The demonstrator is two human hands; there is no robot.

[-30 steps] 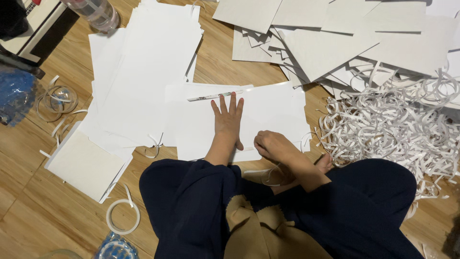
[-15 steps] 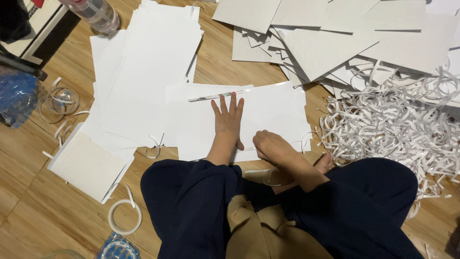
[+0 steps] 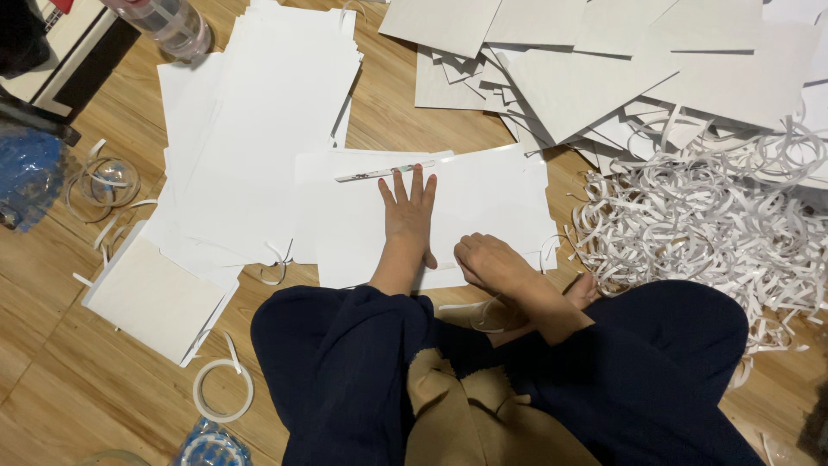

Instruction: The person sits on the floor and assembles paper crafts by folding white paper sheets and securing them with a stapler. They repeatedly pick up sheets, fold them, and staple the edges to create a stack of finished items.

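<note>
White paper sheets (image 3: 483, 194) are lying on the wooden floor (image 3: 52, 388) at the centre of the frame, and both hands are working on them. The left hand (image 3: 409, 216) is pressing flat on the top sheet with its fingers spread and released, gripping nothing. The right hand (image 3: 487, 261) is resting curled at the near edge of the same sheets, lower right of the left hand; its fingertips are tucked under, so I cannot tell whether it is pinching the paper or only leaning on it. A thin white strip or stick (image 3: 385, 171) is lying just above the left hand's fingertips, too small to identify.

Dark blue trousers (image 3: 345, 371) are filling the bottom of the frame and hiding the near edge of the sheets. A larger stack of white paper (image 3: 259, 129) is sitting at upper left, cut off by the top edge. Greyish cardboard sheets (image 3: 586, 69) are fanning across the upper right, also cropped. Curled white paper trimmings (image 3: 690, 233) are heaping at the right, perhaps covering more sheets. A tape ring (image 3: 223, 391) is lying at lower left, and a clear plastic bottle (image 3: 168, 22) is showing partly at the top left.
</note>
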